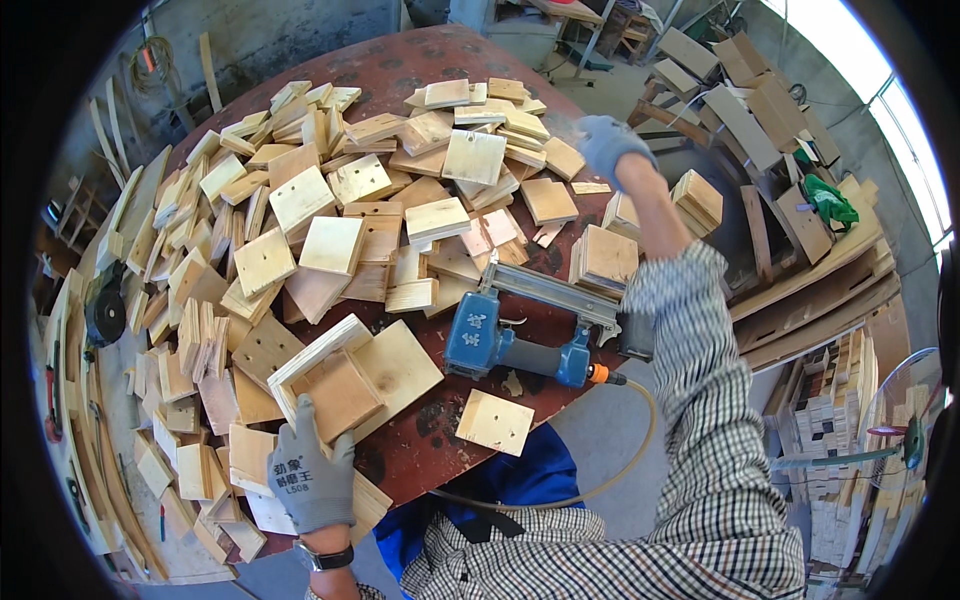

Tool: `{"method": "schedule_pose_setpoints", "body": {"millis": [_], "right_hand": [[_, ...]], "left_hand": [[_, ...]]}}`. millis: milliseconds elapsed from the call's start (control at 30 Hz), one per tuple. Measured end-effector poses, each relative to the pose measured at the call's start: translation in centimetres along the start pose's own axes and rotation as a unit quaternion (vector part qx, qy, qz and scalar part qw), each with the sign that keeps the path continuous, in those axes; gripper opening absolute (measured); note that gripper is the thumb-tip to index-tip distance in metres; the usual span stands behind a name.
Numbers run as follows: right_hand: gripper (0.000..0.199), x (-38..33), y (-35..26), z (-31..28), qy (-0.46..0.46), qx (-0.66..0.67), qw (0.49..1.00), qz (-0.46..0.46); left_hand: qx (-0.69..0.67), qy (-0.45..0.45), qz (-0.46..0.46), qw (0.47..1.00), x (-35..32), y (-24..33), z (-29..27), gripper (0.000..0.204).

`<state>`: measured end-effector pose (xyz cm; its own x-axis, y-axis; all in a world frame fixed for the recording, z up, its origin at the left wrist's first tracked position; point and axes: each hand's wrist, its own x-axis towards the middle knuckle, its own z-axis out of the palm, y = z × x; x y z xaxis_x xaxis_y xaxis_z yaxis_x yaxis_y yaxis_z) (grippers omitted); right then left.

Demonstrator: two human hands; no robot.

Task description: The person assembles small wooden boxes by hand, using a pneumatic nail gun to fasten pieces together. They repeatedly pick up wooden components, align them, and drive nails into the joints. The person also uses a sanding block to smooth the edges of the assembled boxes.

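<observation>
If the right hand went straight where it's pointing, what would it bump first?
Probably the wooden blocks to its left, but the right hand is blurred and its height is unclear.

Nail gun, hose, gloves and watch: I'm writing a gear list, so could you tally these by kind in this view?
Nail gun: 1
Hose: 1
Grey gloves: 2, one on each hand
Watch: 1, on the left wrist
Total: 5
</observation>
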<state>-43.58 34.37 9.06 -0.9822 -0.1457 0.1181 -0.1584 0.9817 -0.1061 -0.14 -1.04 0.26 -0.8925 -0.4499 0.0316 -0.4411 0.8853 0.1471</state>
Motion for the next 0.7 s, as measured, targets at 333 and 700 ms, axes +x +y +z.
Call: {"method": "schedule_pose_setpoints", "body": {"millis": [333, 700], "right_hand": [[0.100, 6.7, 4.3, 9.5, -0.184, -0.083, 0.976, 0.079], [0.108, 7.4, 4.7, 5.1, -0.232, -0.139, 0.961, 0.066]], "left_hand": [[-0.027, 0.002, 0.014, 1.000, 0.0, -0.5, -0.3, 0.077], [-0.031, -0.007, 0.019, 0.999, 0.1, 0.0, -0.5, 0.071]]}}
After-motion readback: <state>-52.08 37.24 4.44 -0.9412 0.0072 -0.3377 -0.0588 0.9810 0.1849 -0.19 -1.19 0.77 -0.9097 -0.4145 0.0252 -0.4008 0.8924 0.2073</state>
